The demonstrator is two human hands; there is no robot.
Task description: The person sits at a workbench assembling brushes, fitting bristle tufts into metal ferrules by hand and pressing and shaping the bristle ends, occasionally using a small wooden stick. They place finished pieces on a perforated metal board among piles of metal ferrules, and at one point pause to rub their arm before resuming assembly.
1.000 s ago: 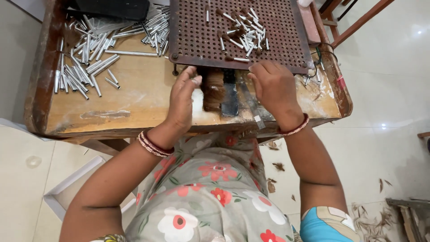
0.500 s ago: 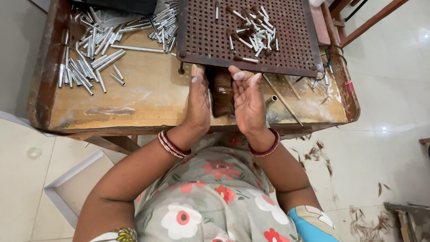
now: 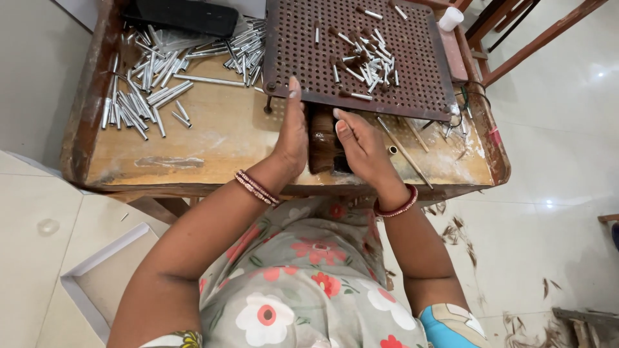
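A dark brown bundle of hair-like fibre (image 3: pixel 320 138) lies on the wooden tray table (image 3: pixel 213 138) just below a brown perforated board (image 3: pixel 303 55). My left hand (image 3: pixel 291 132) and my right hand (image 3: pixel 361 145) stand edge-up on either side of the bundle, palms facing in, pressing against it. Fingers are straight and together. Several small metal tubes with brown tips (image 3: pixel 364 61) lie scattered on the board.
A heap of shiny metal tubes (image 3: pixel 145 90) covers the table's left side, with a black box (image 3: pixel 184 16) behind it. A thin stick (image 3: pixel 403 151) lies right of my right hand. A white tray (image 3: pixel 97 283) sits on the floor; wooden furniture legs (image 3: pixel 529 38) stand at right.
Both hands came closer together and turned onto their edges around the brown bundle. The view tilted, so the table now sits lower in the frame.
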